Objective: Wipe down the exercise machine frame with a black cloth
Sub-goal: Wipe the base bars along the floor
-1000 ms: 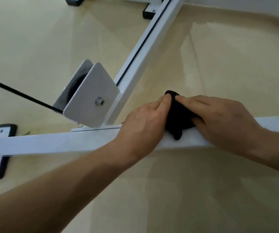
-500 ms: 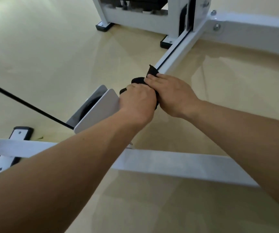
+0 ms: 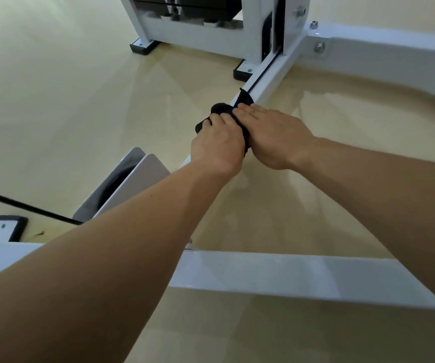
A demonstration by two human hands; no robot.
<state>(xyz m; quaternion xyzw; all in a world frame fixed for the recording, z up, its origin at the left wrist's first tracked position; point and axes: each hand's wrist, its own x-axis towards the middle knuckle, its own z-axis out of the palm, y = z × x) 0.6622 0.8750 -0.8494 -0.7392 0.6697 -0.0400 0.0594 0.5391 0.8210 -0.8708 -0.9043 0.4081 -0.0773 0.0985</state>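
Farther up the rail [image 3: 268, 81] now, left hand [image 3: 219, 146] grips the cloth [image 3: 220, 109] (right hand [image 3: 272, 134] presses it flat-fingered), which could snag in the rail's black slot.

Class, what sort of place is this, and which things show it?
Probably a gym or workout room: a black weight stack in a white machine frame, a cable running to a pulley.

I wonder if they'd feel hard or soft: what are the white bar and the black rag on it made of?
The white bar looks like metal painted glossy white: it has straight, sharp edges and shiny reflections, so probably hard. The black cloth looks like soft, matte fabric, perhaps knit: it bunches and folds and shows no shine.
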